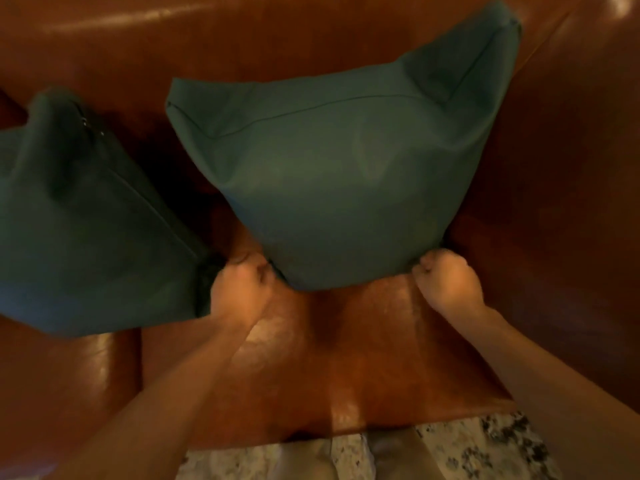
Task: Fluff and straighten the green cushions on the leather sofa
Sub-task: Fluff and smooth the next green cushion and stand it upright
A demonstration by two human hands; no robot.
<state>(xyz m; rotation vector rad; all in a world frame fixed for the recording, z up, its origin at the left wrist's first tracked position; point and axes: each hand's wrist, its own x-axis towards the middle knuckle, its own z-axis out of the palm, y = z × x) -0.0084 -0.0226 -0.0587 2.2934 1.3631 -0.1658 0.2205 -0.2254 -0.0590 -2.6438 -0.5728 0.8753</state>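
Both hands on the right cushion (339,174): left hand (239,289) and right hand (448,282) each pinch a bottom corner. It stands on the sofa (346,368) seat, rising straight ahead, between both grips.

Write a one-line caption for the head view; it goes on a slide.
Both hands, left and right, grip the lower corners of a green cushion on a brown leather sofa.
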